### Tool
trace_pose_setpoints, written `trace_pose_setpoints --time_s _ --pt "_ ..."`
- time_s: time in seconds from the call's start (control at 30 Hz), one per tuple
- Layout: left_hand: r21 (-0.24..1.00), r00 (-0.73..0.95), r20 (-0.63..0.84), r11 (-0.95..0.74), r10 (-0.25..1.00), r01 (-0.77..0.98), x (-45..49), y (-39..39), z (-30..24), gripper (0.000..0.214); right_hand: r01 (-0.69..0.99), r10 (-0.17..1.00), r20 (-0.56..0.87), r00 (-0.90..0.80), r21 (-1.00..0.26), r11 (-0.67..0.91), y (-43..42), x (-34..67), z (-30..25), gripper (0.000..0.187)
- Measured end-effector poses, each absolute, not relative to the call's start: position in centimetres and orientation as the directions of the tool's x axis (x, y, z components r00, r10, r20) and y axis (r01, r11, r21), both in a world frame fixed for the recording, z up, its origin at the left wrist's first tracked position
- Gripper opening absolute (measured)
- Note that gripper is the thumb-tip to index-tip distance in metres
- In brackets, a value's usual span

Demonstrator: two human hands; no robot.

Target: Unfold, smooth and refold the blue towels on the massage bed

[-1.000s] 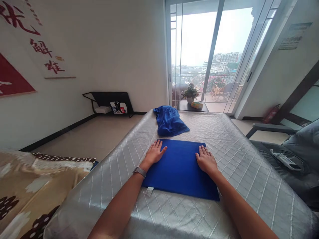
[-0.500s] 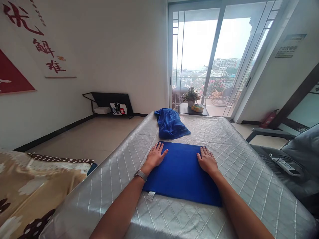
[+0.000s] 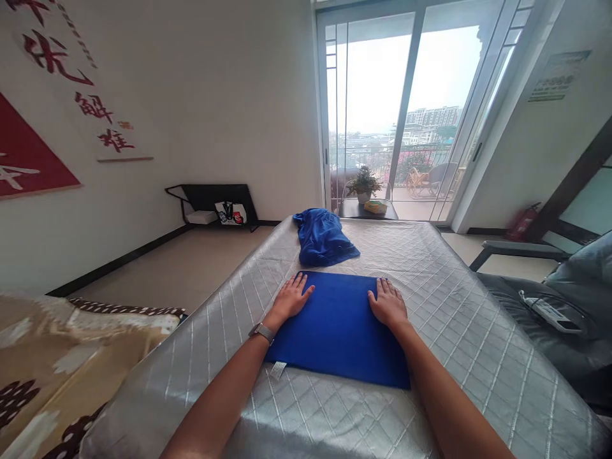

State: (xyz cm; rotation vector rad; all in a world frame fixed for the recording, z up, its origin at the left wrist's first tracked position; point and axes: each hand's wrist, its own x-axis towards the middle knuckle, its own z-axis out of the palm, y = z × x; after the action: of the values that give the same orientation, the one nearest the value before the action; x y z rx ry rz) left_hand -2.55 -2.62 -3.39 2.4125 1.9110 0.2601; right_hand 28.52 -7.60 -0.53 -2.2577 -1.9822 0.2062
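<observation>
A flat, folded blue cloth [image 3: 337, 328] lies on the silver quilted surface [image 3: 459, 319] in front of me. My left hand [image 3: 291, 298] rests palm down on its far left corner, fingers spread; a watch is on that wrist. My right hand [image 3: 388, 303] lies flat on the far right part of the cloth, fingers stretched out. Neither hand grips anything. A small white tag sticks out at the cloth's near left corner. Beyond the flat cloth sits a crumpled pile of blue fabric [image 3: 322, 239].
A brown patterned blanket [image 3: 62, 357] lies at the left. A dark grey chair [image 3: 554, 306] with a remote on it stands at the right. Past the surface are a small table with a potted plant [image 3: 364, 185], glass balcony doors and a black floor rack [image 3: 215, 203].
Both hands stay flat on the blue cloth. The view has shifted slightly, so hands and cloth appear a little further left.
</observation>
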Motion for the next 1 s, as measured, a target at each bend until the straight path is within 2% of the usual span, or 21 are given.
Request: trace_pose_setpoints --time_s 0.17,0.3,0.4,0.53,0.63,0.8,1.0 --pt "0.049 0.182 0.038 -0.184 0.983 0.982 -2.0 -2.6 -2.0 0.079 0.967 0.989 -0.005 0.148 -0.211 -0.146 -7.4 28.6 -1.0 0.072" --pt "0.004 0.148 0.09 -0.149 0.985 0.989 1.3 -2.7 -0.9 0.086 0.964 0.989 0.004 0.149 -0.224 -0.145 -7.5 28.5 -1.0 0.072" --pt "0.081 0.322 0.124 -0.333 0.939 0.94 6.7 -3.1 -0.7 0.084 0.963 0.989 0.012 0.147 -0.231 -0.14 -7.6 28.5 -0.9 0.072" --pt "0.215 0.545 0.208 -0.582 0.812 0.784 14.8 -3.5 -1.6 0.075 0.974 0.992 0.014 0.123 -0.195 -0.118 -8.0 28.7 -0.8 0.066" --pt "0.281 0.609 0.235 -0.653 0.757 0.703 18.3 -3.5 -2.5 0.067 0.985 0.996 0.005 0.084 -0.151 -0.083 -8.3 28.9 -0.9 0.064" --pt "0.247 0.58 0.202 -0.614 0.79 0.75 16.9 -3.4 -3.1 0.066 0.981 0.994 0.022 0.104 -0.169 -0.099 -8.1 28.8 -0.9 0.063" --pt "0.173 0.382 0.116 -0.397 0.917 0.901 8.4 -2.6 -2.6 0.076 0.967 0.989 0.037 0.143 -0.217 -0.132 -7.7 28.5 -1.0 0.068"
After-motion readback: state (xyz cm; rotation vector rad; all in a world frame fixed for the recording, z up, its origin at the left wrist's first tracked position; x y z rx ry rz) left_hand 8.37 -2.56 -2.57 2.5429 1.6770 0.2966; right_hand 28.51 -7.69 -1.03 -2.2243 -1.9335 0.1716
